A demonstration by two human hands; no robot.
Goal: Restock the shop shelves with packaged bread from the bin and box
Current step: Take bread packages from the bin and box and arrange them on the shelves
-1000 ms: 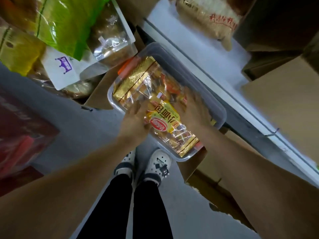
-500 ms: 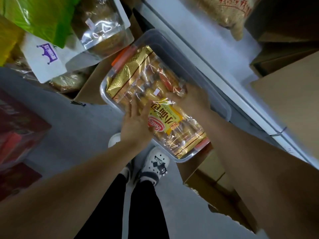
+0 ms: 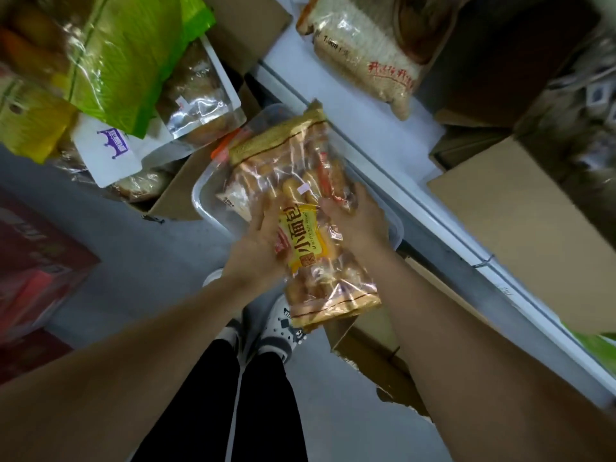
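Note:
A long clear bag of small bread rolls (image 3: 310,228) with gold ends and a yellow label is held above the clear plastic bin (image 3: 203,201). My left hand (image 3: 256,245) grips its left side and my right hand (image 3: 356,218) grips its right side. The bag tilts, its far end over the bin and its near end over my feet. More packaged bread shows inside the bin beneath it. The white shelf (image 3: 383,141) runs along the right of the bin.
An open cardboard box (image 3: 173,198) to the left holds several bread bags, green, yellow and white. A pale bread bag (image 3: 366,51) lies on the shelf, with cardboard boxes (image 3: 520,221) further right. Red cartons (image 3: 36,271) stand at the left. Another open box (image 3: 370,348) sits by my feet.
Both hands have closed on the bread bag and lifted it up out of the bin, swinging it closer to upright and toward me.

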